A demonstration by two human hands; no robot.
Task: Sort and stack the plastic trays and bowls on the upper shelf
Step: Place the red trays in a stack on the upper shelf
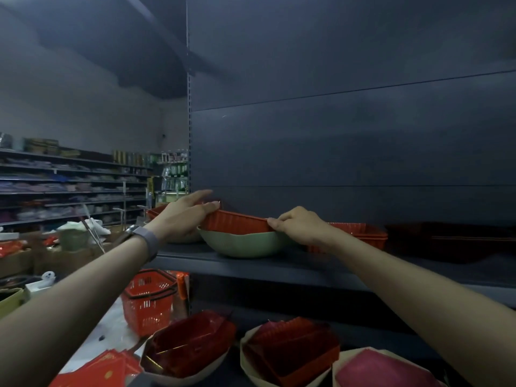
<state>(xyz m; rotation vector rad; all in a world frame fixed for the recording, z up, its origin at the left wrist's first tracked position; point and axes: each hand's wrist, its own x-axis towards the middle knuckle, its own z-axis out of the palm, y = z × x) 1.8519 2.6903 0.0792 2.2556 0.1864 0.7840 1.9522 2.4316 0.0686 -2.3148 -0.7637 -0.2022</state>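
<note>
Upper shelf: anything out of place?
Yes: a red tray sits inside the green bowl, mixing types. The right hand pinches one end, the left hand touches the other. The stacked red trays lie beside the bowl.

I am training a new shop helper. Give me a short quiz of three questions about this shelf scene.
1. True or false: the red tray sits in the green bowl.
2. What carries the green bowl? A) the upper shelf, B) a red basket, C) the floor.
3. Which hand pinches the tray's rim at its right end?
Key: 1 true; 2 A; 3 the right hand.
</note>
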